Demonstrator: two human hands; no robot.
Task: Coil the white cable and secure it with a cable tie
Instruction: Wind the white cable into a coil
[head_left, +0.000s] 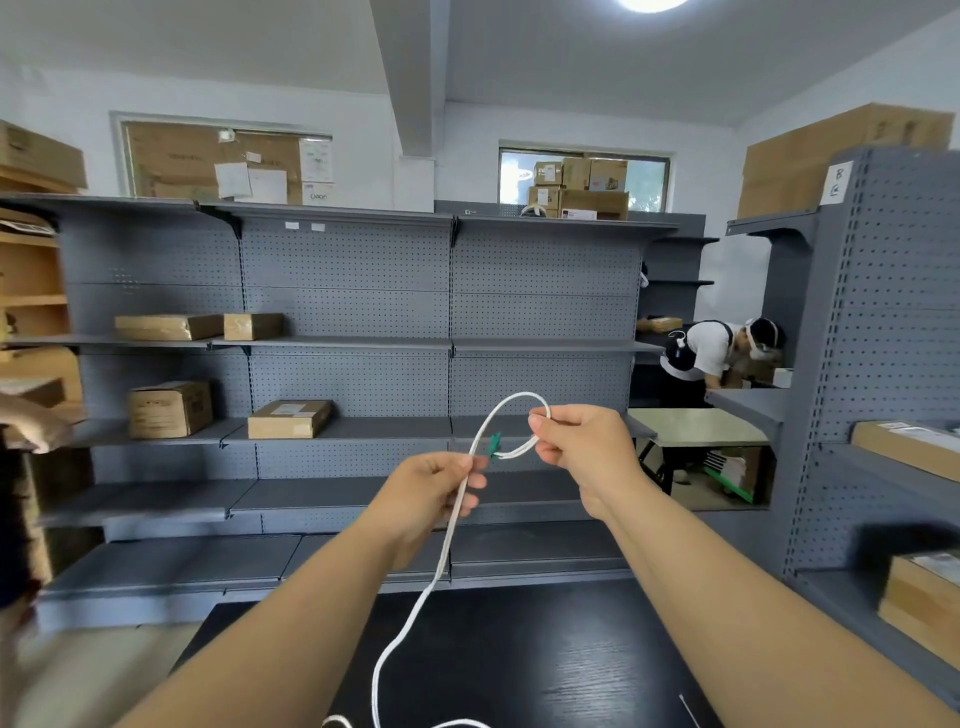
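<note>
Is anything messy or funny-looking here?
Only the white cable: one small loop sits between the left hand and right hand, while the rest dangles loose onto the black table. Nothing looks broken or spilled.

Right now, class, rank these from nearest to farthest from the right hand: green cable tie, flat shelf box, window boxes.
From the right hand:
1. green cable tie, just left, on the white cable.
2. flat shelf box, farther left and beyond.
3. window boxes, high up at the back.
</note>
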